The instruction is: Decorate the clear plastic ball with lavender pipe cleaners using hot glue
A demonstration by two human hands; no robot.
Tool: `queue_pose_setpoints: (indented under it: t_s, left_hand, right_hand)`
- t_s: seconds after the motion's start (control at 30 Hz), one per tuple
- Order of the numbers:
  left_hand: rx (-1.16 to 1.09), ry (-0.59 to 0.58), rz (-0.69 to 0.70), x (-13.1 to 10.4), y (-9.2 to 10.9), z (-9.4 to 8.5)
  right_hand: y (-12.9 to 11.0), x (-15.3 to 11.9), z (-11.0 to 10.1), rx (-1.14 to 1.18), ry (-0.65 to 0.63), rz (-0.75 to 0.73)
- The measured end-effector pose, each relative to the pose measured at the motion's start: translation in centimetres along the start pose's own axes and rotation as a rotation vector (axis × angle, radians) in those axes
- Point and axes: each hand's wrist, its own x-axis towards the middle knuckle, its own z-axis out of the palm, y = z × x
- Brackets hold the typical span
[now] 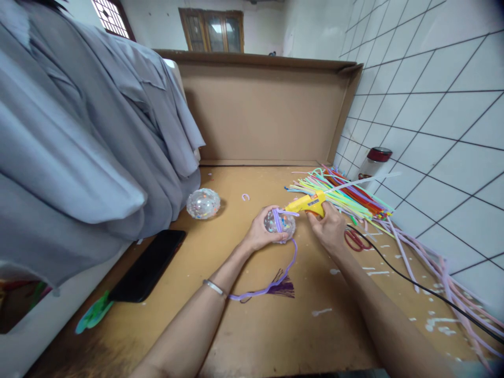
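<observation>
My left hand (262, 231) is wrapped round a clear plastic ball (288, 227) with coloured specks. Purple pipe cleaner (279, 220) crosses the ball's face, and one end sticks out to the right. From the ball's underside a long purple strand (294, 254) curves down across the table towards a dark purple tassel (282, 286). My right hand (328, 228) grips a yellow hot glue gun (305, 205), a pale glue stick jutting from its back. The nozzle points left, close to the upper right of the ball; whether it touches, I cannot tell.
Another clear ball (203, 203) and a black phone (148, 265) lie on the left. Bundled coloured pipe cleaners (342, 191), red-handled scissors (357, 240), a black cord (413, 283) and a red-lidded jar (372, 163) are on the right. A cardboard panel (263, 115) stands behind; grey cloth (98, 131) hangs left.
</observation>
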Motion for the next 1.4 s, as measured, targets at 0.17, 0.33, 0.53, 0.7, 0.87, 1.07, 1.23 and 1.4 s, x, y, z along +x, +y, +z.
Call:
queue_pose_setpoints:
  t_s: [0.17,0.33,0.53,0.7,0.87,1.07,1.23,1.4]
  left_hand:
    - [-0.005,-0.001,0.000,-0.06,0.06,-0.01]
    - [0.013,0.007,0.004,-0.07,0.10,0.04]
    - [0.013,0.003,-0.002,-0.02,-0.04,0.03]
    - [0.016,0.007,-0.012,-0.04,0.13,0.00]
    - [0.009,0.000,-0.004,-0.06,0.30,0.02]
    - [0.035,0.007,0.006,0.01,0.20,-0.03]
    - [0.029,0.004,0.002,-0.06,0.21,-0.03]
    - [0.011,0.005,0.004,-0.13,0.33,-0.01]
  right_hand:
    - [-0.07,0.00,-0.06,-0.013,0.020,-0.022]
    - [-0.11,-0.02,-0.12,-0.040,0.026,-0.026]
    - [-0.18,0.09,-0.34,-0.049,0.039,-0.053]
    - [-0.31,0.27,-0.66,-0.076,0.057,-0.064]
    - [-0.36,0.43,-0.82,-0.085,0.062,-0.071]
    - [-0.39,0.37,-0.80,-0.055,0.044,-0.070]
    - [-0.36,0.31,-0.75,-0.043,0.041,-0.067]
    - [-0.33,0.26,-0.58,-0.048,0.058,-0.069]
